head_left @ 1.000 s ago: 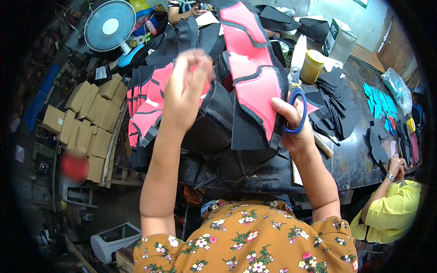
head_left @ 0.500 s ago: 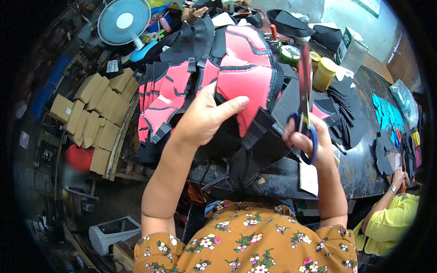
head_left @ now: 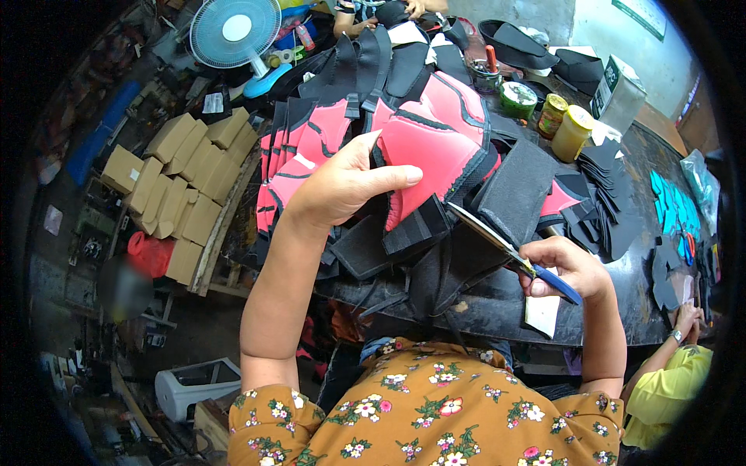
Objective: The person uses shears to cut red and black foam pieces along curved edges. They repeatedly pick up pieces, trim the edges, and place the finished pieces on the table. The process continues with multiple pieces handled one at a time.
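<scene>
My left hand (head_left: 353, 180) grips a pink and black padded fabric piece (head_left: 427, 147), thumb on top of the pink face and the other fingers hidden underneath. Black straps (head_left: 420, 229) hang from the lower edge of that piece. My right hand (head_left: 561, 268) is closed round the blue handles of a pair of scissors (head_left: 497, 239). The scissor blades point up and left, their tips close to the black edge of the padded piece; whether they touch it I cannot tell. A dark grey fabric panel (head_left: 517, 190) lies just beyond the blades.
More pink and black pieces (head_left: 299, 155) lie stacked on the left of the dark table (head_left: 482, 317). Jars (head_left: 573, 133), a tin (head_left: 619, 93) and black cut pieces (head_left: 614, 202) stand or lie to the right. A fan (head_left: 235, 31) is at far left. Other people work across and at right.
My right hand has swung the scissors down from upright, bringing the blades leftward to the padded piece's edge. The padded piece is tilted a little differently in my left hand.
</scene>
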`<state>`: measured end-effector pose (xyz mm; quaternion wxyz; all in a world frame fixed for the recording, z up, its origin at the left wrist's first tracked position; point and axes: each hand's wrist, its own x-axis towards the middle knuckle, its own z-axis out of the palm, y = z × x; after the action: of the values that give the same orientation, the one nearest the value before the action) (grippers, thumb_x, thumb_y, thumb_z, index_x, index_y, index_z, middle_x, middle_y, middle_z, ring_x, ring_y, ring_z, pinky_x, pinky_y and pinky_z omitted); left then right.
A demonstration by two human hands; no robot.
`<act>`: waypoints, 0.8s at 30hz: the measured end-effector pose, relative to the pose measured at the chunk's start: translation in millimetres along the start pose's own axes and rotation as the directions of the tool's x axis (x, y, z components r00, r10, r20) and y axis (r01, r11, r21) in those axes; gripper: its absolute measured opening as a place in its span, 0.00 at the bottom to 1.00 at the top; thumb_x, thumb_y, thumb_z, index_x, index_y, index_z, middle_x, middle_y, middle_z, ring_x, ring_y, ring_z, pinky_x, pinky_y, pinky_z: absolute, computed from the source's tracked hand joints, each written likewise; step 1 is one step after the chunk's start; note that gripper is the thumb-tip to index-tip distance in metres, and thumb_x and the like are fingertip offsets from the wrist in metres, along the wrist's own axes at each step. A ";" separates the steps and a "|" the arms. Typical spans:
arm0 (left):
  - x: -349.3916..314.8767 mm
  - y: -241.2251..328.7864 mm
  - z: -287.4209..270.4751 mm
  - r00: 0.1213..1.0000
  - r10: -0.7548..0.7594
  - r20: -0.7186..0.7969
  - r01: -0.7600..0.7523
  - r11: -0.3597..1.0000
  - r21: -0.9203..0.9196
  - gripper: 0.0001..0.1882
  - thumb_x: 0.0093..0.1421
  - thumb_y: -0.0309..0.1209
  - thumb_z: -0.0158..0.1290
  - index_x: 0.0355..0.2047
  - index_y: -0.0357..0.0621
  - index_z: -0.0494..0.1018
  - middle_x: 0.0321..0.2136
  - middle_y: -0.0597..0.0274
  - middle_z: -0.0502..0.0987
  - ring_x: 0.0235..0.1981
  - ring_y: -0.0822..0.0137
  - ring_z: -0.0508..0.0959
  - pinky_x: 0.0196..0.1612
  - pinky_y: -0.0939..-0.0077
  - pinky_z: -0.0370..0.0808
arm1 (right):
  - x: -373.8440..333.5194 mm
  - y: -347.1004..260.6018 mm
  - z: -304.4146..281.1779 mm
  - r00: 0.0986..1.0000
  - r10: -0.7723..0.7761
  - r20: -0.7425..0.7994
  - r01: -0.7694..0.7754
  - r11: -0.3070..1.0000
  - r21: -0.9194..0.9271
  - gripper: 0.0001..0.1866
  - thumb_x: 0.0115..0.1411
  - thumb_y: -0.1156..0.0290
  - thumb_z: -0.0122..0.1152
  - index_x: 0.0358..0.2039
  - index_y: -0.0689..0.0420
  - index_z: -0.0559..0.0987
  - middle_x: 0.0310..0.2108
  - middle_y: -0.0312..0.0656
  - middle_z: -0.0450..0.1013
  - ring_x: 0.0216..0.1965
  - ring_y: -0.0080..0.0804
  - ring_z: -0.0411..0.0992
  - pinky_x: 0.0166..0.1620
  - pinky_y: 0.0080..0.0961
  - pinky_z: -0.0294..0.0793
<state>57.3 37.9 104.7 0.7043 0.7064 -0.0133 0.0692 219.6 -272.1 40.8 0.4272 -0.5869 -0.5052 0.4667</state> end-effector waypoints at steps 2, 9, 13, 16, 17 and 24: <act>-1.6 0.1 -0.8 1.000 -0.001 -0.005 0.001 1.000 0.002 0.19 0.61 0.26 0.59 0.51 0.33 0.73 0.43 0.62 0.80 0.43 0.75 0.77 0.50 0.78 0.74 | 1.3 -3.6 -1.2 1.000 0.029 -0.013 -0.030 0.996 -0.085 0.22 0.55 0.53 0.71 0.27 0.60 0.74 0.20 0.31 0.66 0.25 0.17 0.63 0.28 0.21 0.64; -3.5 1.6 -2.2 1.000 0.002 -0.005 -0.002 1.000 -0.014 0.19 0.61 0.27 0.59 0.51 0.33 0.73 0.42 0.62 0.80 0.42 0.75 0.78 0.49 0.78 0.74 | 5.9 -7.5 -0.3 0.993 -0.088 -0.075 0.061 0.948 -0.311 0.20 0.52 0.58 0.75 0.25 0.60 0.74 0.18 0.33 0.64 0.22 0.17 0.62 0.25 0.21 0.63; -4.1 1.0 -4.0 1.000 -0.016 0.012 0.016 1.000 -0.024 0.20 0.60 0.28 0.60 0.51 0.33 0.72 0.44 0.62 0.80 0.43 0.75 0.78 0.50 0.78 0.73 | 4.8 -8.8 0.2 0.989 -0.087 -0.118 0.042 0.939 -0.340 0.20 0.50 0.63 0.77 0.23 0.60 0.73 0.16 0.32 0.62 0.21 0.16 0.60 0.24 0.21 0.60; -5.9 -6.2 0.1 0.996 0.074 -0.044 -0.077 0.993 -0.087 0.19 0.61 0.28 0.60 0.52 0.35 0.73 0.44 0.64 0.80 0.44 0.75 0.78 0.50 0.78 0.73 | 2.8 -6.4 5.0 0.982 -0.086 -0.166 0.026 0.942 -0.334 0.20 0.50 0.65 0.77 0.21 0.59 0.71 0.16 0.30 0.60 0.21 0.15 0.58 0.24 0.20 0.58; -5.9 -10.1 3.1 0.992 0.086 -0.097 -0.101 0.982 -0.159 0.19 0.61 0.28 0.60 0.52 0.37 0.73 0.44 0.64 0.80 0.44 0.75 0.77 0.50 0.78 0.73 | 3.2 -4.5 8.0 0.979 -0.096 -0.182 0.031 0.943 -0.330 0.20 0.50 0.66 0.77 0.20 0.59 0.71 0.16 0.28 0.60 0.22 0.13 0.58 0.24 0.20 0.58; 4.5 -41.1 35.4 0.947 0.170 -0.271 -0.264 0.893 -0.364 0.22 0.59 0.19 0.60 0.54 0.41 0.70 0.45 0.66 0.78 0.46 0.74 0.77 0.53 0.74 0.73 | 23.1 10.9 47.6 0.952 -0.033 -0.303 0.088 0.982 0.169 0.11 0.59 0.67 0.67 0.34 0.56 0.73 0.31 0.32 0.67 0.35 0.21 0.64 0.40 0.21 0.66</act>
<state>69.4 3.2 64.4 0.8168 0.5303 -0.0239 0.2259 176.3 -249.1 18.0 0.5643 -0.5938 -0.4081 0.4030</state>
